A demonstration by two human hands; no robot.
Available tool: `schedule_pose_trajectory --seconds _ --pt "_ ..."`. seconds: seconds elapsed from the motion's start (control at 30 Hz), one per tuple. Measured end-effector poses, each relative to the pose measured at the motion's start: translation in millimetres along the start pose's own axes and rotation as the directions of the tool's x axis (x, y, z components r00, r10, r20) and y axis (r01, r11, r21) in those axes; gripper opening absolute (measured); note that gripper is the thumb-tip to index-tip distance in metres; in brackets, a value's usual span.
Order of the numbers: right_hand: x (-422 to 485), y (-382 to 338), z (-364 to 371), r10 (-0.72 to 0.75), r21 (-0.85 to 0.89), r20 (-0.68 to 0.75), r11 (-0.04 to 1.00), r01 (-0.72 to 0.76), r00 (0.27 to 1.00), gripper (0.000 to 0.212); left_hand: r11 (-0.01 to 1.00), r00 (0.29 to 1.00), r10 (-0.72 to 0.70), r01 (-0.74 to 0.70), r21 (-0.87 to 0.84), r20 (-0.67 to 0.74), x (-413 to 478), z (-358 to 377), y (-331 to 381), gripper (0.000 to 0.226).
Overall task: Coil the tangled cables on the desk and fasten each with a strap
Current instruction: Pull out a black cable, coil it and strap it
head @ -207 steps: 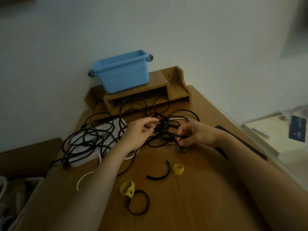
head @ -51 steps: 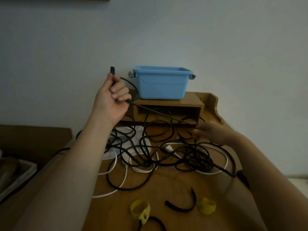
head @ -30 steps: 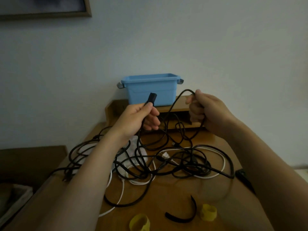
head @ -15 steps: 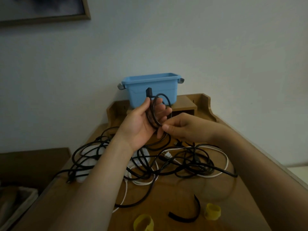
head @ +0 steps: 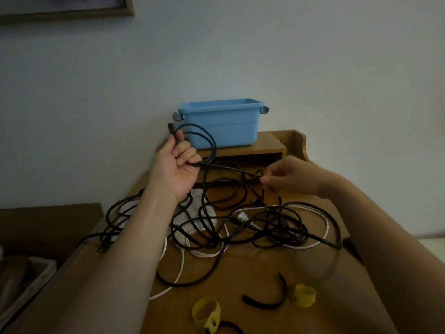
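Black cable (head: 212, 143) is what both hands are on. On my feed the left hand (head: 175, 169) is raised above the desk (head: 252, 273), palm toward the camera. Its fingers are curled round small loops of the cable, and the plug end (head: 171, 129) sticks up past the thumb. From that fist the cable runs taut and slightly downward to the right hand (head: 289, 177), which pinches it between thumb and fingertips, the other fingers loosely bent.

Beyond the pinch the cable drops into the tangle (head: 240, 227) lying across the middle of the desk, where black runs cross a white cable (head: 326, 227) and a white plug (head: 242, 216). Under the left part of the pile I see a pale flat thing (head: 201, 209), maybe a cloth or a power strip; the light is too dim for me to tell which.

Nearer me, apart from the pile, lie the straps. One yellow strap (head: 207, 312) is curled into a ring at the bottom edge. A black strap (head: 267, 303) lies in an open arc, and a second yellow strap (head: 304, 295) sits just beside the arc's right end.

At the back a blue plastic bin (head: 224, 126) with grey handles stands on a wooden desk shelf (head: 272, 145) against the wall. A picture frame (head: 72, 12) shows at the top left.
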State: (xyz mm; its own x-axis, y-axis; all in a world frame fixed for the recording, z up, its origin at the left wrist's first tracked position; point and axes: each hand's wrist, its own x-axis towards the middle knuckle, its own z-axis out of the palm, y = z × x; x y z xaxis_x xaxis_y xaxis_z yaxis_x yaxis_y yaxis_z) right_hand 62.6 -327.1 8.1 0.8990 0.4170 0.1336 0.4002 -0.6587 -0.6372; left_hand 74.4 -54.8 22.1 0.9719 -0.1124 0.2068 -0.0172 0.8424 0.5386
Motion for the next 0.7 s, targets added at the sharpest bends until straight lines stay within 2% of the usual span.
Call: schedule_pose_trajectory --seconds 0.13,0.2,0.27,0.33,0.4,0.5,0.57,0.63,0.7 --pt "-1 -1 -2 0.081 -0.121 0.037 0.99 -0.076 0.996 0.021 0.997 0.994 0.067 -0.069 -0.022 -0.089 4 -15 12 0.037" --pt "0 -2 -1 0.124 -0.278 0.081 0.956 -0.097 0.989 0.019 0.995 0.99 0.094 -0.098 -0.035 -0.103 4 -19 20 0.036" --pt "1 2 2 0.207 -0.464 0.1 0.875 -0.138 0.973 0.02 0.991 0.989 0.119 -0.124 -0.045 -0.09 2 -22 30 0.035" --pt "2 15 3 0.298 -0.585 0.046 0.782 -0.216 0.953 0.019 0.987 0.985 0.155 -0.159 -0.04 -0.071 1 -24 42 0.034" --pt "1 26 3 0.334 -0.592 -0.044 0.75 -0.294 0.942 0.016 0.981 0.978 0.196 -0.195 0.018 -0.073 -1 -24 51 0.033" --pt "3 31 1 0.302 -0.442 -0.194 0.822 -0.358 0.933 0.022 0.958 0.976 0.204 -0.185 0.219 -0.071 0 -23 53 0.034" --pt "4 26 -1 0.279 -0.287 -0.277 0.889 -0.356 0.92 0.029 0.906 0.981 0.192 -0.163 0.391 -0.034 2 -20 47 0.034" --pt "3 18 0 0.29 -0.071 -0.348 0.94 -0.334 0.891 0.032 0.826 0.985 0.174 -0.157 0.542 0.02 1 -15 40 0.033" --pt "1 10 0 0.341 0.215 -0.375 0.936 -0.277 0.862 0.034 0.747 0.988 0.135 -0.154 0.647 0.08 -2 -10 31 0.032"
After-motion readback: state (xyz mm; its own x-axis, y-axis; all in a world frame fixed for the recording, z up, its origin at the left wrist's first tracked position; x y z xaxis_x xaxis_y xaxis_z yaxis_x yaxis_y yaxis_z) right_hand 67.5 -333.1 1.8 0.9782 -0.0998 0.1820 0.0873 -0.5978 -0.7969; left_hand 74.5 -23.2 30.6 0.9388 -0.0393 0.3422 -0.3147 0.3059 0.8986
